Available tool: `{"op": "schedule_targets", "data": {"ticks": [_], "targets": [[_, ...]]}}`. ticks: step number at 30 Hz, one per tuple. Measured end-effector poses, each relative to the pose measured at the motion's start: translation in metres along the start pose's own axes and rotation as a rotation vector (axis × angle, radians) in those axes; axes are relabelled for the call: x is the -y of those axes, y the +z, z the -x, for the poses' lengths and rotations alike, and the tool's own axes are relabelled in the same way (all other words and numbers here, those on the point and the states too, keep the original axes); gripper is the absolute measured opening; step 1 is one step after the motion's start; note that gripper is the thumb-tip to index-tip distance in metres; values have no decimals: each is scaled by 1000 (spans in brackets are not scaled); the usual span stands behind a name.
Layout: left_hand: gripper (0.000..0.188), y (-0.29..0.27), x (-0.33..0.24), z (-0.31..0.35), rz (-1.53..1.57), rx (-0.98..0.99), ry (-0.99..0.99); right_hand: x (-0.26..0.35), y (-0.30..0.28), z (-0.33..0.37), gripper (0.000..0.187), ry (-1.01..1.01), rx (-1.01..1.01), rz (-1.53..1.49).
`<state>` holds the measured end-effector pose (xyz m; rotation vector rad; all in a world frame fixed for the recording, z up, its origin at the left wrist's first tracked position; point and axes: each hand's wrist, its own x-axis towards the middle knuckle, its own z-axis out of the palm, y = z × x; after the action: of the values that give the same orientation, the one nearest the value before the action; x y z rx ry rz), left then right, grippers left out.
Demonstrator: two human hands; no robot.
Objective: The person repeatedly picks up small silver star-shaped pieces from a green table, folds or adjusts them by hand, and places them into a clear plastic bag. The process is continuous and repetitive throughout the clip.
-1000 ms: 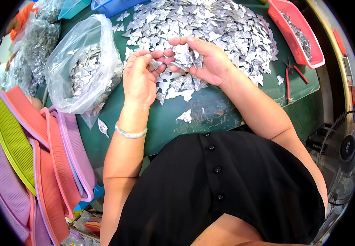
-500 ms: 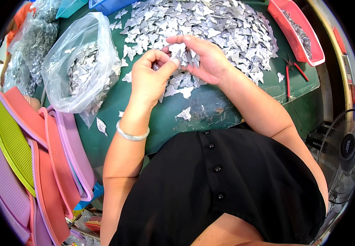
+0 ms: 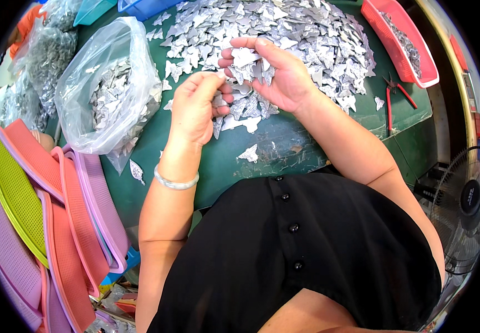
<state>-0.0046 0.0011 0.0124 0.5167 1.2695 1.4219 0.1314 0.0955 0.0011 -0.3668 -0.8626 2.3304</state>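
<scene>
My right hand (image 3: 287, 80) is cupped, palm up, around several silvery, butterfly-shaped metal pieces (image 3: 244, 60) near the front of a large pile (image 3: 329, 50) of such pieces. Just left of it, my left hand (image 3: 193, 108) has its fingers curled, and silvery metal pieces (image 3: 218, 100) show between them. How many it holds is hidden by the fingers. More pieces lie under and between both hands. A single piece (image 3: 249, 153) rests on the green table (image 3: 223, 172) closer to me, and a leaf-shaped one (image 3: 137, 171) lies toward the left.
Left of the pile stands an open clear plastic bag (image 3: 72, 105) partly filled with metal pieces. Stacked perforated plastic baskets (image 3: 76, 250) crowd the near left. At the far right are a red basket (image 3: 428, 75) of pieces, red-handled pliers (image 3: 390, 108) and a fan (image 3: 462, 205).
My left hand has drawn slightly left and down, away from the handful in my right hand. The thumb has left those pieces, and my right hand's fingers have shifted slightly upward.
</scene>
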Motion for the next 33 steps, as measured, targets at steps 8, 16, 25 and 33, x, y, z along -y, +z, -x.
{"op": "schedule_targets", "data": {"ticks": [8, 16, 25, 33], "targets": [[12, 9, 7, 1, -101, 13, -36, -2, 1, -1, 26, -30, 37, -89], [7, -1, 10, -3, 44, 76, -29, 4, -7, -5, 25, -6, -31, -243], [4, -4, 9, -5, 311, 221, 28, 6, -9, -3, 30, -37, 1, -166], [9, 8, 10, -1, 194, 171, -37, 6, -5, -3, 26, -49, 23, -194]]}}
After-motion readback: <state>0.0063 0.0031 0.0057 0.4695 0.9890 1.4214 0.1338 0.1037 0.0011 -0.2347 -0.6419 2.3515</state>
